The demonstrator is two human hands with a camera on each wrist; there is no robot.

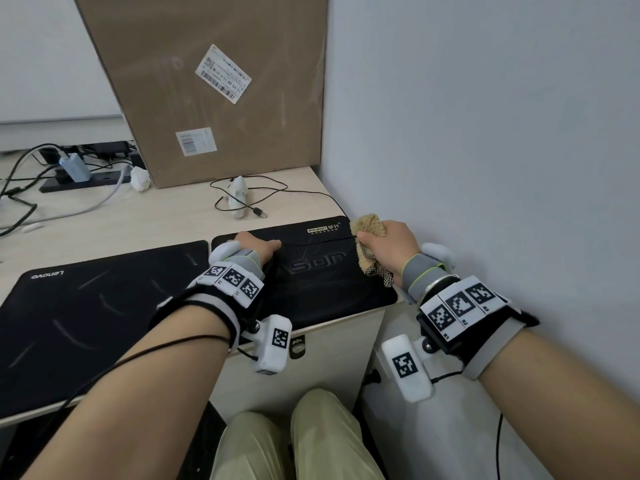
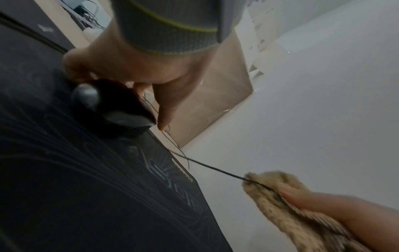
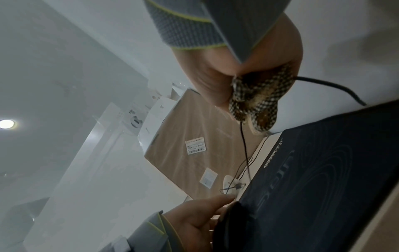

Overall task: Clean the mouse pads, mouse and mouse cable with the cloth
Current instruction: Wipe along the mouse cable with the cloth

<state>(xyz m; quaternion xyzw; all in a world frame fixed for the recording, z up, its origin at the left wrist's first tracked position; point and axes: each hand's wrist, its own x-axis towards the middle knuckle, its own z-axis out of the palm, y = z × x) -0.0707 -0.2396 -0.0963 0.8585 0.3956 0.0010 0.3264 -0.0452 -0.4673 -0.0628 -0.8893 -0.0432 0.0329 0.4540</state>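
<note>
Two black mouse pads lie side by side on the desk, a Lenovo pad (image 1: 86, 323) on the left and an IPASON pad (image 1: 329, 282) on the right. My left hand (image 1: 258, 245) grips the dark mouse (image 2: 112, 109) at the far left of the IPASON pad; in the head view the hand hides the mouse. The thin black mouse cable (image 2: 215, 168) runs taut from the mouse into a tan cloth (image 1: 369, 226). My right hand (image 1: 384, 247) holds the cloth bunched around the cable above the pad's far right corner, near the wall. The cloth's checked underside (image 3: 257, 100) shows in the right wrist view.
A large cardboard box (image 1: 214, 84) leans at the back of the desk. In front of it the cable loops around a white device (image 1: 239, 199). A power strip (image 1: 79, 178) with cables and a crumpled tissue (image 1: 140, 178) sit at the back left. A wall (image 1: 485, 133) stands close on the right.
</note>
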